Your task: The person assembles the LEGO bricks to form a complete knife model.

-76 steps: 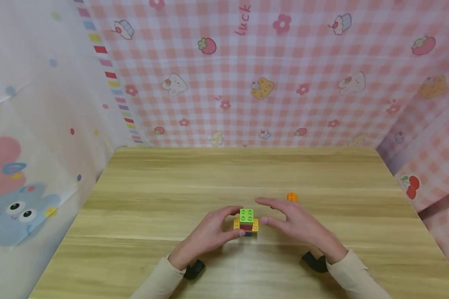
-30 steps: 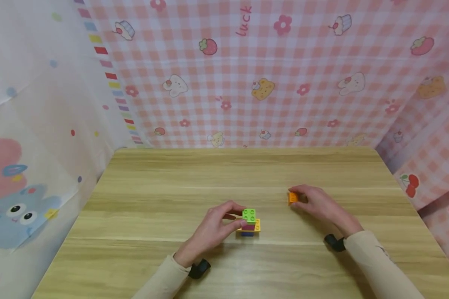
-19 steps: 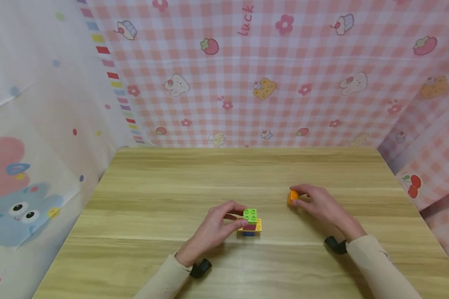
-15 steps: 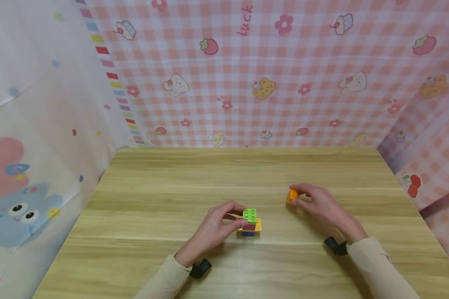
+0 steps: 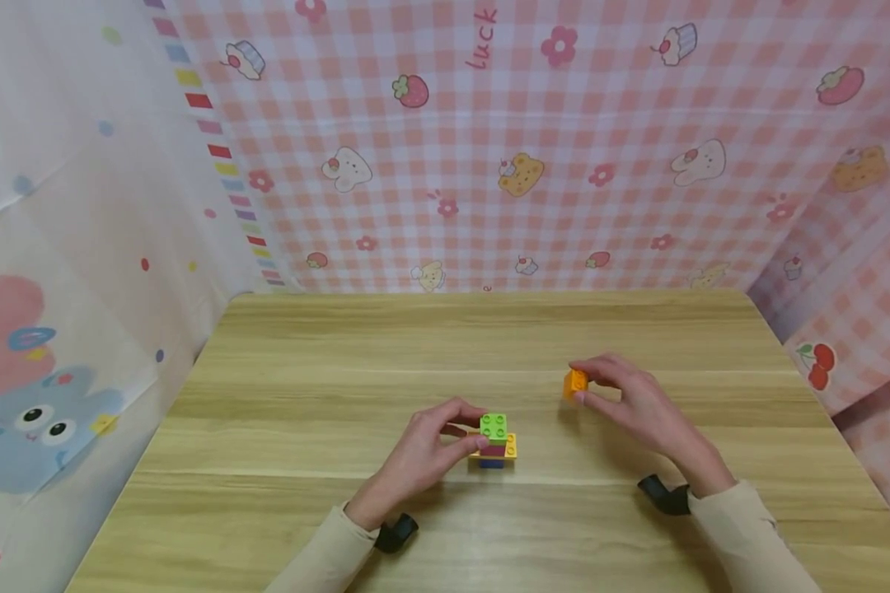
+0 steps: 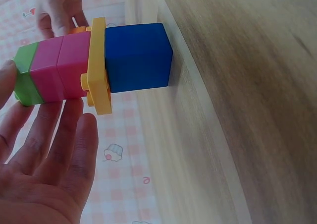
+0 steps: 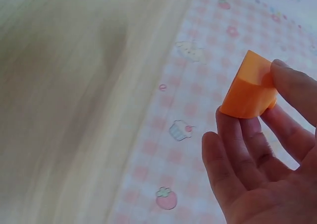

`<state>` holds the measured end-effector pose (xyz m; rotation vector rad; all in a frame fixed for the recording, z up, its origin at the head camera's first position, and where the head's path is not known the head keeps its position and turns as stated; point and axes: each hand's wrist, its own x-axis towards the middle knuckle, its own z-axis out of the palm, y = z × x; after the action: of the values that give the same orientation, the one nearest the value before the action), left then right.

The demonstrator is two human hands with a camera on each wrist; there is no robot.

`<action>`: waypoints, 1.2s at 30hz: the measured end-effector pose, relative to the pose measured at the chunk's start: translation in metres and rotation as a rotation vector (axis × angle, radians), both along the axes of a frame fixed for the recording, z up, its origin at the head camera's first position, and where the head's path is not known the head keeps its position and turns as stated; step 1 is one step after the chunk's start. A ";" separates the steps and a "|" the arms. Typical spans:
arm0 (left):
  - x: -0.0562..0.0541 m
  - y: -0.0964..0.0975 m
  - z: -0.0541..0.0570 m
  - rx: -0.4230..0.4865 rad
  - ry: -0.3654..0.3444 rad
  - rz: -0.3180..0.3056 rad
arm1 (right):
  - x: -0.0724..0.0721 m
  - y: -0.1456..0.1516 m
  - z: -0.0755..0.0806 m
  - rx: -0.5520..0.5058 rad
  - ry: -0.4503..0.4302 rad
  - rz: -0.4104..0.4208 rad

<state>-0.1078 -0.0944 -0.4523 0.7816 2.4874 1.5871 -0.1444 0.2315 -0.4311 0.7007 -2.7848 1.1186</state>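
Observation:
A stack of toy building bricks stands upright on the wooden table [image 5: 304, 371]. Its layers show in the left wrist view: a blue brick [image 6: 138, 58] at the bottom, a wider yellow plate [image 6: 99, 68], two magenta bricks [image 6: 73, 65], and a green brick [image 6: 28, 73] on top. My left hand [image 5: 423, 457] holds the stack near its top, thumb and fingers at the green brick. To the right and farther back, my right hand [image 5: 641, 412] pinches an orange brick [image 7: 250, 87] with a curved side between thumb and fingers, tilted and raised off the table.
Black wrist mounts [image 5: 396, 534] hang under both forearms. Behind the table rises a pink checked cloth [image 5: 460, 123] with printed figures, and a white printed cloth [image 5: 81, 206] hangs at the left.
My right hand has left the stack's side, moved right to the orange brick, gripped it, and lifted it with a tilt. My left hand has tightened its hold at the stack's top.

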 end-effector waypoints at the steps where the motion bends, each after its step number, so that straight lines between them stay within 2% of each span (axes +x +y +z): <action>1: 0.000 0.000 0.000 0.000 0.002 0.000 | 0.001 -0.001 0.001 -0.004 -0.001 -0.005; 11: 0.000 0.001 0.001 0.011 0.005 -0.002 | 0.013 -0.017 0.016 -0.051 0.031 -0.042; 18: 0.000 0.000 -0.001 0.024 -0.003 0.002 | 0.023 -0.027 0.024 -0.098 0.112 -0.005; 36: 0.001 0.001 -0.002 0.029 -0.010 0.009 | 0.034 -0.045 0.033 -0.135 0.147 0.087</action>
<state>-0.1071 -0.0933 -0.4547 0.7649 2.4700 1.6300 -0.1102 0.1861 -0.3983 0.8586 -2.5530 1.2045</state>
